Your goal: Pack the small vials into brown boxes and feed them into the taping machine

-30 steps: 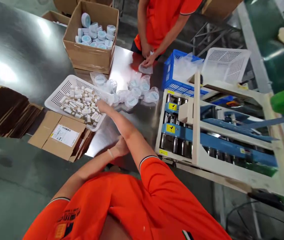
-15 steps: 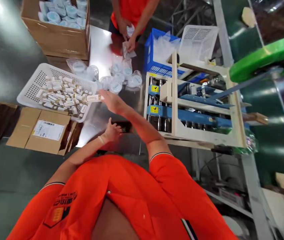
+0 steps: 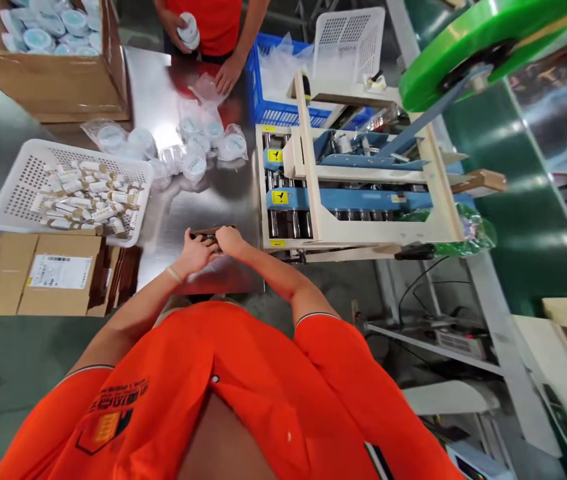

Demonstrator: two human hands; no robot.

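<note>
A small brown cardboard box (image 3: 208,231), with a dark inside, sits at the near edge of the metal table between my two hands. My left hand (image 3: 197,253) is wrapped round its left side, the fingers curled over its near edge. At the right end of the box, my right hand (image 3: 230,241) is closed against it; its fingertips are partly hidden. No vial can be made out in either hand. Left of them, a white perforated basket (image 3: 10,190) holds many small labelled vials (image 3: 96,190) with amber glass showing.
Bagged round white tubs (image 3: 196,163) lie on the metal table (image 3: 198,210). Behind it, a co-worker's hand (image 3: 183,33) holds white tubs. A carton of tubs (image 3: 53,83) and flattened cardboard (image 3: 10,273) flank the basket. A roller taping machine (image 3: 288,200) stands at the right.
My right hand, which held a vial by the basket, has come down to the small box. My left hand has closed round the box. The view has shifted; the co-worker's hands have parted.
</note>
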